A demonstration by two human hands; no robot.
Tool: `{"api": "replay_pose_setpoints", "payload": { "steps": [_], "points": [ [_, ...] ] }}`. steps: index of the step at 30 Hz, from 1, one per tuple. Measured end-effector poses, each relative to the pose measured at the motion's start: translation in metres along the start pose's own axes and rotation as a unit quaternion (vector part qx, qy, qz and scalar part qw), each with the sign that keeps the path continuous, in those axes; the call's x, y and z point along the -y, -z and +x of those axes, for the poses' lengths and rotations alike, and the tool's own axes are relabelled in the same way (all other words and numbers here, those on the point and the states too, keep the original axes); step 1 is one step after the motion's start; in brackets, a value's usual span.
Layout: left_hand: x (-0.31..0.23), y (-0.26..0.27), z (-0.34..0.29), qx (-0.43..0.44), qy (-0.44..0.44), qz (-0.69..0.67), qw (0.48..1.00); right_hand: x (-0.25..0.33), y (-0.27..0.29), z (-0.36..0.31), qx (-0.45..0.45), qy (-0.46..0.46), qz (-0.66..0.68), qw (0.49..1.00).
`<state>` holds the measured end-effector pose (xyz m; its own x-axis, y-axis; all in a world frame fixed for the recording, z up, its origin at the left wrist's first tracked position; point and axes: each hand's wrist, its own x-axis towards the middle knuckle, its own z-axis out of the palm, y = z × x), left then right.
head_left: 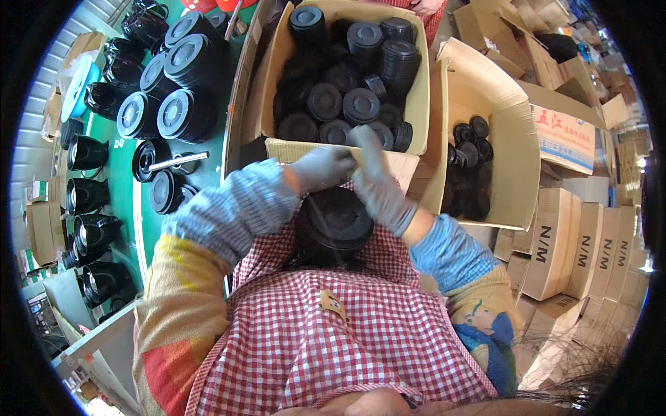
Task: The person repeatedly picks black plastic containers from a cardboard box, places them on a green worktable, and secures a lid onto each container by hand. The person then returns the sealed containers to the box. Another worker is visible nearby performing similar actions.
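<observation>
A black round-topped container (334,220) rests upright in my lap, against the red checked apron (333,326). My left hand (322,168), in a grey glove, is just beyond its far edge with the fingers curled in; whatever they hold is hidden. My right hand (381,187), also gloved in grey, is beside the container's far right rim. Its fingers point away from me over the near edge of the large carton (277,149), and motion smears them. Several black lidded cylinders (361,105) fill that carton.
To the right, another open carton (510,173) holds small black discs (470,149). Black cylinders (182,114) and glossy black pots (90,197) stand on the green table (125,173) at left. Closed boxes (555,243) are stacked at right. Another person's hand (424,5) shows at the top.
</observation>
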<state>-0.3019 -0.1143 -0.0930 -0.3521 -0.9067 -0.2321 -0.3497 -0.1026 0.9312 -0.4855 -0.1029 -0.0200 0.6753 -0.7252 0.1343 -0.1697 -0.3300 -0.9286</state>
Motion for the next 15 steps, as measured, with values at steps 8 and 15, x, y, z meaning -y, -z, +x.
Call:
{"api": "replay_pose_setpoints", "payload": {
  "steps": [8, 15],
  "points": [
    [-0.039, 0.043, -0.187, -0.233, 0.137, -0.216, 0.938, -0.03, -0.004, 0.007, 0.285, -0.17, 0.117, 0.936],
    [-0.021, 0.017, -0.272, -0.142, 0.226, -0.225, 0.937, 0.039, 0.017, -0.035, 0.14, -0.124, 0.136, 0.973]
  ]
}}
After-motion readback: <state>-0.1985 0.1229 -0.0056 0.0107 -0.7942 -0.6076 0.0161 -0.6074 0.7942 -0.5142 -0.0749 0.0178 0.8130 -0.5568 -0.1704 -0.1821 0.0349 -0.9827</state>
